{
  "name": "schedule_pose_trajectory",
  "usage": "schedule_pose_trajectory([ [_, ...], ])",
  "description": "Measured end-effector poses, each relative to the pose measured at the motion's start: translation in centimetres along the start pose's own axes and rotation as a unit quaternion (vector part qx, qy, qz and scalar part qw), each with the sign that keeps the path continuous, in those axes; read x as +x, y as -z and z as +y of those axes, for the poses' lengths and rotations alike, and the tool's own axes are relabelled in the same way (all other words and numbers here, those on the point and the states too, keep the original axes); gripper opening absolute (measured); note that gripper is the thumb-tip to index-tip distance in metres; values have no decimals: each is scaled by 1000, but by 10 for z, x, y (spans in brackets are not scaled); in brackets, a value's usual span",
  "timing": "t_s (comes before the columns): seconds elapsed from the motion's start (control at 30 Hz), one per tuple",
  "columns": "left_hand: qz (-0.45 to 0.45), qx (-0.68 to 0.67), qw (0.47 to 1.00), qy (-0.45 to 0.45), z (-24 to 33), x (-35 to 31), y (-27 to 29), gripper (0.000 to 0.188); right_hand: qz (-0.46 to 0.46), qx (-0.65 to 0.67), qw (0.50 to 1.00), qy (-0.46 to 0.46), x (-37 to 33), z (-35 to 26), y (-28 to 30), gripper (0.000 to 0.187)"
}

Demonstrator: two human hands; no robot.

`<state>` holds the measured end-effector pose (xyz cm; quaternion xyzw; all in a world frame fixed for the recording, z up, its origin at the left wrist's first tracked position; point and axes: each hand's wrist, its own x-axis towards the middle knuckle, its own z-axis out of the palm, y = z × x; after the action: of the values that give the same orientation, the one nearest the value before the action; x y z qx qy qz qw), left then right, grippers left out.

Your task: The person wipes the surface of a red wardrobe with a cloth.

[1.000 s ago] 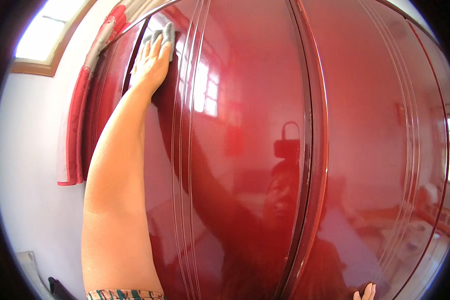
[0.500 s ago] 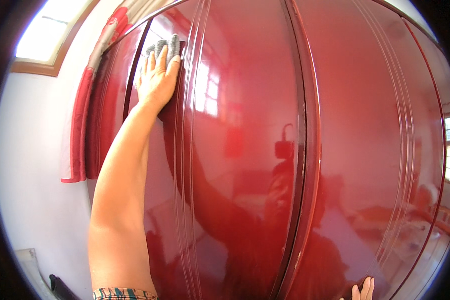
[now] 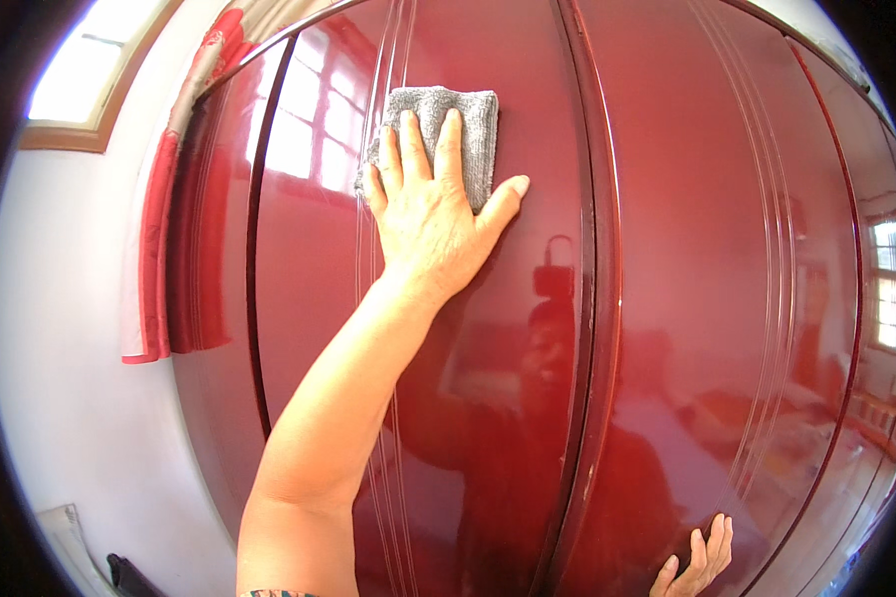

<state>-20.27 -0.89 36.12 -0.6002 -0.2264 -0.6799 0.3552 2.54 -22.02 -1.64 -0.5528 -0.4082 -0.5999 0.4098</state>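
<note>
My left hand point(image 3: 428, 224) presses a folded grey cloth point(image 3: 473, 139) flat against a glossy dark red wardrobe door point(image 3: 488, 328). Its fingers lie stretched across the cloth, and the thumb sticks out to the right over the bare door. The cloth's upper and right edges show, while its middle is under the fingers. Low on the right-hand door point(image 3: 687, 298), my right hand point(image 3: 700, 562) rests with fingers extended and holds nothing. Part of its wrist is cut off by the picture's lower edge.
A dark seam point(image 3: 582, 328) with a raised edge parts the two doors. To the left hang a red and pale curtain point(image 3: 152, 289) and a brown-framed window point(image 3: 80, 95) in a white wall point(image 3: 70, 348). A dark object point(image 3: 127, 575) lies at the lower left.
My left hand has slid the cloth rightward and slightly down from the door's upper left. My right hand shows more fully, a little higher and to the left.
</note>
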Motion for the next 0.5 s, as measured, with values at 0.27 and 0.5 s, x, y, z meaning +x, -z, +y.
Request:
schedule_pose_trajectory([
  [0.27, -57, -63, 995, 46, 9, -2, 7, 95, -9, 10, 1000, -3, -2, 2, 0, 39],
  [0.5, -86, -82, 991, 66, 8, 0, 14, 99, -3, 19, 1000, -5, -3, 1, 3, 39],
])
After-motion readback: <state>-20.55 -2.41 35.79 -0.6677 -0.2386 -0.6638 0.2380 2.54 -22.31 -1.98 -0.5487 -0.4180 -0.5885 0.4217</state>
